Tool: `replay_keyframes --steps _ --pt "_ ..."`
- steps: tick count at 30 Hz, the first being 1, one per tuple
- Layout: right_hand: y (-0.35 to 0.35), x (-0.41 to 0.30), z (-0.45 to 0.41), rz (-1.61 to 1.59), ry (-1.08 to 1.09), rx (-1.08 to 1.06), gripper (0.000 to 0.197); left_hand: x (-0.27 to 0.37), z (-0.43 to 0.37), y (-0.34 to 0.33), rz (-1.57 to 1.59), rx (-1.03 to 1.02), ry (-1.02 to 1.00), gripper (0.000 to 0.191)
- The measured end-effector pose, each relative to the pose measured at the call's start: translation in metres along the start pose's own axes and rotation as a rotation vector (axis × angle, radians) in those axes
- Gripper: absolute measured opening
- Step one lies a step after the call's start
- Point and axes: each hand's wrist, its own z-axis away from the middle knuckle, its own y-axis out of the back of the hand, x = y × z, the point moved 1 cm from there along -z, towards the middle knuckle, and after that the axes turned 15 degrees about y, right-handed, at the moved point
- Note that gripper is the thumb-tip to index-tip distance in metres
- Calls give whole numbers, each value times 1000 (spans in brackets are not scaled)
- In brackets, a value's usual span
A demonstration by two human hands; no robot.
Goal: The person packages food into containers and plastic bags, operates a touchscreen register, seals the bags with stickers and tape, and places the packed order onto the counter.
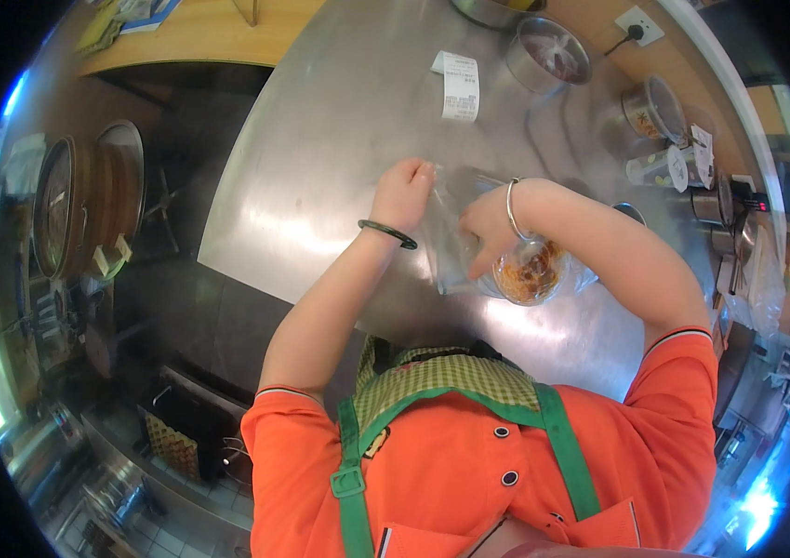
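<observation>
My left hand (405, 192) has its fingers closed on the edge of a clear plastic bag (445, 254) above the steel worktop. At the bag's other side is my right hand (496, 220), bent inward over the plastic. Some of its fingers are hidden, so its grip on the film is unclear. Just below the right wrist stands a clear round container (531, 275) with orange-brown food inside, seen through its transparent top. More crumpled clear plastic (582, 275) shows beside the container, partly behind my right forearm.
A printed paper slip (461, 87) lies on the steel worktop (339, 139) beyond my hands. Steel pots (548, 56), a lidded canister (651, 111) and cups (656, 169) line the right wall below a socket (639, 28). A bamboo steamer (81, 206) stands off to the left.
</observation>
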Motion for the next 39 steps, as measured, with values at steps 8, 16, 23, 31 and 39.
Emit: replay_keyframes --steps 8,16,23,31,39 --pt "0 28 17 -135 58 232 52 -15 -11 -16 474 -425 416 29" --pt "0 60 -17 38 -55 7 32 -22 -22 -51 -341 -448 100 31" --pt "-17 76 -16 -19 94 51 27 -26 -20 -68 -193 -194 -10 23" --pt "-18 78 -21 -53 58 88 31 -12 -12 -54 -102 -221 87 20" --pt "-36 22 82 -143 -30 528 33 36 44 -9 -424 -266 -809 29"
